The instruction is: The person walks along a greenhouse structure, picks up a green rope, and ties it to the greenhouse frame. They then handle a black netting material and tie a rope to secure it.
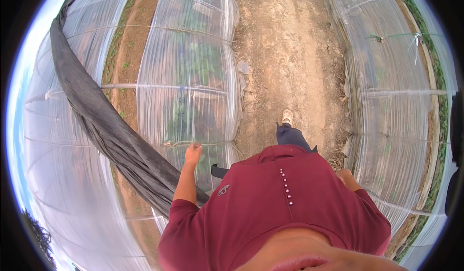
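On the left side of the view my left hand (194,153) is lifted in front of the clear plastic sheeting of a greenhouse wall (203,119), close to a thin cord (214,143); its fingers look curled, and whether they grip anything does not show. My right hand (343,175) hangs low beside my body, partly hidden by the maroon shirt (253,195), so its fingers are unclear. A long dark fabric roll (119,126) runs diagonally along the left greenhouse, passing behind my left forearm. One foot in a beige perforated clog (287,116) is on the path.
A dirt path (290,46) runs ahead between two plastic-covered tunnels. Horizontal poles (119,86) cross the left openings, with soil and small plants inside. More sheeting (391,115) lines the right side, where a green cord (398,36) is tied. Dry plant debris (337,158) lies by its base.
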Demonstrator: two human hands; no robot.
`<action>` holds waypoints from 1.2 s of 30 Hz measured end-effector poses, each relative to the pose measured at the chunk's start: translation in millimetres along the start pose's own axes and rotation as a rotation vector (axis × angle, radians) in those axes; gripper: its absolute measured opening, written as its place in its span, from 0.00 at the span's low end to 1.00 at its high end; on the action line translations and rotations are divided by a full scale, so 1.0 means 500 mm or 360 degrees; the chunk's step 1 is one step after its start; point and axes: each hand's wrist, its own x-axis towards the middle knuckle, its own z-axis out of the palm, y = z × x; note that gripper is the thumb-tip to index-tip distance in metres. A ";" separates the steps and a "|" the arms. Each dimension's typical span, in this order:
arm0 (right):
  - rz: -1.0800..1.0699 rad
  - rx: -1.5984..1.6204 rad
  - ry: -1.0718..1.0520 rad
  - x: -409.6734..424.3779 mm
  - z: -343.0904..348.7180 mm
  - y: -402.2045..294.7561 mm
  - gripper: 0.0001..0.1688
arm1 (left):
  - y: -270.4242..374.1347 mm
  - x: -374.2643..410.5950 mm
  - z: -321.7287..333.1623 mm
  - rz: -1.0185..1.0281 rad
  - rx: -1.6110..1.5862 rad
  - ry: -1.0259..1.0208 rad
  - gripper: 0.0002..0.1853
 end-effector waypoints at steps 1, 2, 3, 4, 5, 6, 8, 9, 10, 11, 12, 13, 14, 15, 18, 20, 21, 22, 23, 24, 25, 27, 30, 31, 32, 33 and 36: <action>0.0527 0.0355 0.0073 0.043 0.036 0.078 0.14 | 0.023 0.026 0.045 -0.0079 -0.0120 -0.0140 0.19; 0.0399 0.0379 0.0049 0.069 -0.081 0.085 0.13 | 0.064 0.033 0.045 -0.0095 -0.0107 -0.0156 0.19; 0.0274 0.0152 0.0304 0.086 -0.170 0.108 0.11 | 0.095 0.027 0.064 -0.0018 0.0086 -0.0328 0.19; 0.0416 0.0247 0.0406 0.109 -0.280 0.125 0.12 | 0.138 0.028 0.086 0.0074 0.0263 -0.0483 0.20; 0.0774 0.1248 0.0948 0.161 -0.289 0.197 0.16 | 0.169 0.031 0.117 0.0163 0.0364 -0.0718 0.20; 0.0723 0.1800 0.1199 0.150 -0.463 0.141 0.20 | 0.177 0.054 0.130 0.0209 0.0290 -0.0711 0.20; 0.0518 0.1976 0.1119 0.156 -0.674 0.174 0.23 | 0.204 0.087 0.169 0.0118 0.0200 -0.0854 0.19; 0.0471 0.1895 0.1211 0.160 -0.761 0.189 0.23 | 0.224 0.103 0.180 0.0060 0.0231 -0.0889 0.19; 0.0414 0.1814 0.1307 0.174 -0.836 0.210 0.23 | 0.239 0.120 0.187 0.0009 0.0254 -0.0921 0.19; 0.0401 0.1796 0.1334 0.190 -0.901 0.223 0.23 | 0.251 0.139 0.186 -0.0038 0.0285 -0.0941 0.19; 0.0373 0.1755 0.1369 0.207 -0.972 0.240 0.23 | 0.248 0.154 0.192 -0.0085 0.0288 -0.0937 0.19; 0.0352 0.1725 0.1397 0.230 -1.027 0.261 0.23 | 0.257 0.179 0.185 -0.0121 0.0305 -0.0944 0.18; 0.0359 0.1699 0.1382 0.250 -1.082 0.288 0.23 | 0.269 0.212 0.179 -0.0147 0.0331 -0.0936 0.18; 0.0375 0.1679 0.1363 0.279 -1.117 0.315 0.23 | 0.286 0.246 0.165 -0.0178 0.0365 -0.0924 0.18; 0.0550 0.1622 0.1181 0.372 -1.187 0.370 0.23 | 0.374 0.398 0.104 -0.0239 0.0445 -0.0795 0.18; 0.0681 0.1470 0.0900 0.377 -1.201 0.391 0.22 | 0.431 0.519 0.071 -0.0271 0.0458 -0.0633 0.17; 0.0730 0.1380 0.0774 0.384 -1.239 0.401 0.22 | 0.477 0.593 0.050 -0.0239 0.0440 -0.0501 0.17; 0.0604 0.1588 0.0705 0.386 -1.274 0.412 0.22 | 0.531 0.661 0.026 -0.0196 0.0419 -0.0385 0.17; 0.0479 0.1809 0.0605 0.382 -1.288 0.412 0.22 | 0.593 0.726 -0.003 -0.0133 0.0398 -0.0290 0.17; 0.0410 0.1625 0.0627 0.395 -1.299 0.432 0.21 | 0.661 0.787 -0.031 -0.0064 0.0364 -0.0240 0.17; 0.0351 0.1431 0.0642 0.417 -1.302 0.467 0.21 | 0.737 0.843 -0.068 0.0002 0.0318 -0.0199 0.17; 0.0154 0.0883 0.0665 0.444 -1.346 0.494 0.19 | 0.844 0.952 -0.130 0.0137 0.0088 -0.0028 0.16; -0.0005 0.0439 0.0583 0.500 -1.463 0.541 0.16 | 0.945 1.106 -0.200 0.0238 -0.0186 0.0151 0.16; 0.0089 0.0737 0.0501 0.529 -1.500 0.563 0.15 | 0.970 1.142 -0.216 0.0168 -0.0293 0.0178 0.16; -0.0085 0.0427 0.0545 0.552 -1.541 0.598 0.15 | 0.992 1.173 -0.230 0.0094 -0.0404 0.0206 0.16; -0.0274 0.0129 0.0608 0.582 -1.610 0.620 0.15 | 1.009 1.217 -0.248 0.0039 -0.0498 0.0256 0.16; -0.0101 -0.0069 0.0580 0.667 -1.842 0.680 0.16 | 1.040 1.293 -0.242 -0.0260 -0.0668 0.0306 0.16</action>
